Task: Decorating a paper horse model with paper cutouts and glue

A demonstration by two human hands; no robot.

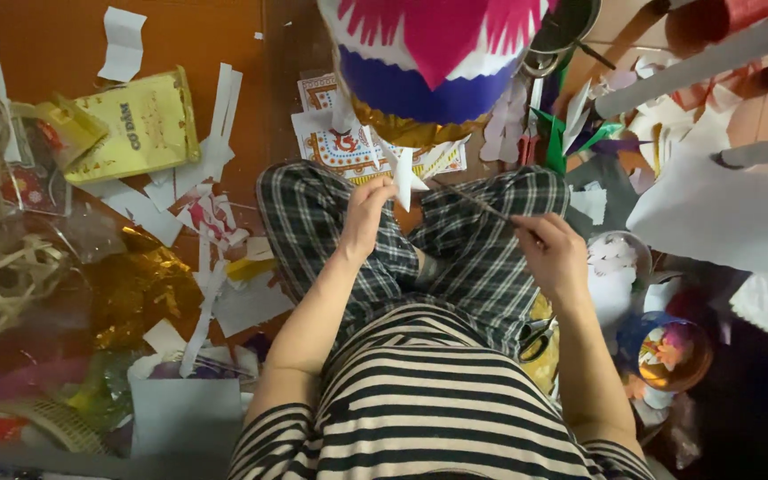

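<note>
A yellow rectangular package (140,124) lies on the floor (55,36), upper left. Left hand (368,218) pinches an upright white paper strip (404,175) above the lap. Right hand (551,253) grips a thin stick (477,206), angled up-left toward the strip.

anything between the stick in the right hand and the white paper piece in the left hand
Nothing visible does. The left hand pinches the white paper piece above the lap; the right hand holds a thin stick whose tip points toward it. Only open air over the checked trousers lies between them.
</note>
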